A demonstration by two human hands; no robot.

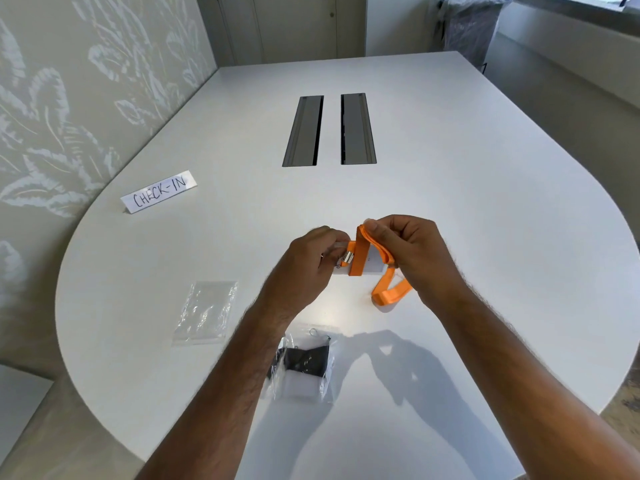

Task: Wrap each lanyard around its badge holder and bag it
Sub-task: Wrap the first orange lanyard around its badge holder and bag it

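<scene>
— Lanyard?
— Orange lanyard (360, 252), one band across the white holder (369, 266), tail looping to the table (450, 168); both above it.
— Grips?
— Left hand (308, 258) pinches the holder's clip end; right hand (412, 247) grips the lanyard.

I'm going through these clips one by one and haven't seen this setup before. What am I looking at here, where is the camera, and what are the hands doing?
There is no machine here: a person works with two bare hands, and the single picture comes from a wide-angle camera worn on their head, looking forward and down. The left hand grips a white badge holder by its clip end. The right hand pinches an orange lanyard, one turn of which already crosses the holder; its loose loop hangs toward the white table. On the table lie an empty clear bag, a bagged black lanyard with its holder, nearer the person, and a folded card reading CHECK-IN. Two dark slots sit in the table's middle.
</scene>
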